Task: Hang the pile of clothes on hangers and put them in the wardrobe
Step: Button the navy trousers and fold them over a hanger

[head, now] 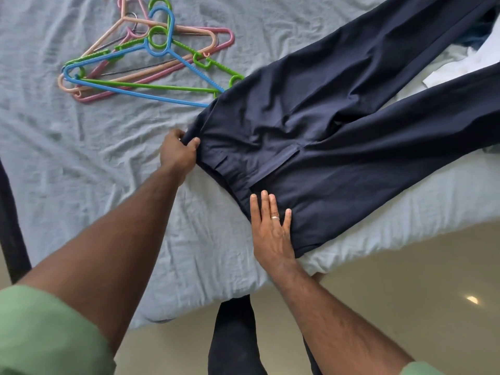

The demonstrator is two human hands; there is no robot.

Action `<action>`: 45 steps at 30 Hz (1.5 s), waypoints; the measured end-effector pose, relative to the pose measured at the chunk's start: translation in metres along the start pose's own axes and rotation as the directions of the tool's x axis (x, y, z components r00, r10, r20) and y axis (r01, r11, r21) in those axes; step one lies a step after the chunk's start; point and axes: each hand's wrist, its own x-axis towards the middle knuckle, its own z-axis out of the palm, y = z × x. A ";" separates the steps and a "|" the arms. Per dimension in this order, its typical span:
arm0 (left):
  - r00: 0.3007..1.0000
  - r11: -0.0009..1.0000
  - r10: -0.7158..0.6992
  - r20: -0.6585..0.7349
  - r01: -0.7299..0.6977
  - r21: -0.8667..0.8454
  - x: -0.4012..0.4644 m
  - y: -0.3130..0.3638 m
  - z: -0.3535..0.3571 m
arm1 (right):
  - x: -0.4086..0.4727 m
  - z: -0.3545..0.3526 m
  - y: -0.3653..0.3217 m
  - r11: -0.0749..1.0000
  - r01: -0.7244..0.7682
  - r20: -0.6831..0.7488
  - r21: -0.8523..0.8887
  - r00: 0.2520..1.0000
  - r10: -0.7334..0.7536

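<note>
Green sleeves (46, 328) frame the bottom corners of the view, with bare forearms reaching up over the near edge of the bed (81, 163). The right hand (272, 228) lies flat, fingers straight and spread, pressing the near end of the waistband of a pair of navy trousers (338, 136) into the sheet; a ring (275, 217) shows on one finger. The left hand (178, 152) is farther in, thumb and fingers curled round the far end of the waistband, pinching a fold of the cloth. The trousers lie spread on the pale blue sheet, fly up, legs running off toward the upper right, where they pass over more of the clothes pile (484, 36), only partly in view.

Beyond the left hand sits a loose heap of plastic hangers (140, 52): a blue hanger (162, 33) on top, green ones and pink or peach ones tangled under it. The trousers' hip overlaps the right tips of the blue and one green hanger.

The likely snag is there: tugging the waistband could drag those covered hanger ends along, or pulling a hanger out could bring the others with it, since their hooks interlock. The near trouser edge also lies close to the mattress edge, so a careless fold could let it slide off. No wardrobe is in view.
</note>
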 end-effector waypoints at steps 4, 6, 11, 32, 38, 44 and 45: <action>0.999 1.000 0.026 0.019 -0.026 -0.005 0.005 -0.001 -0.011 | 0.008 -0.004 -0.014 0.998 -0.065 0.027 0.000 0.998 0.065; 0.997 0.998 0.061 0.036 -0.060 -0.017 0.011 -0.007 -0.024 | 0.011 -0.007 -0.025 0.998 -0.054 0.079 0.019 0.996 0.053; 0.988 0.984 0.147 0.050 -0.151 0.096 0.014 -0.013 -0.057 | -0.004 -0.005 -0.063 0.994 -0.006 0.133 0.109 0.991 -0.008; 0.983 0.875 0.168 0.070 -0.182 0.448 -0.053 -0.043 -0.120 | -0.022 -0.034 -0.116 0.954 0.192 0.127 0.230 0.966 -0.225; 0.934 0.914 0.278 0.225 -0.330 0.236 -0.075 0.049 -0.051 | 0.008 -0.109 0.000 0.992 0.042 0.013 0.116 0.999 -0.044; 0.810 0.861 0.411 0.418 -0.496 0.115 -0.110 0.144 0.041 | 0.030 -0.172 0.131 0.965 -0.185 -0.121 0.188 0.970 0.210; 0.799 0.858 0.415 0.435 -0.502 0.105 -0.114 0.158 0.058 | 0.034 -0.178 0.152 0.953 -0.209 -0.144 0.218 0.959 0.243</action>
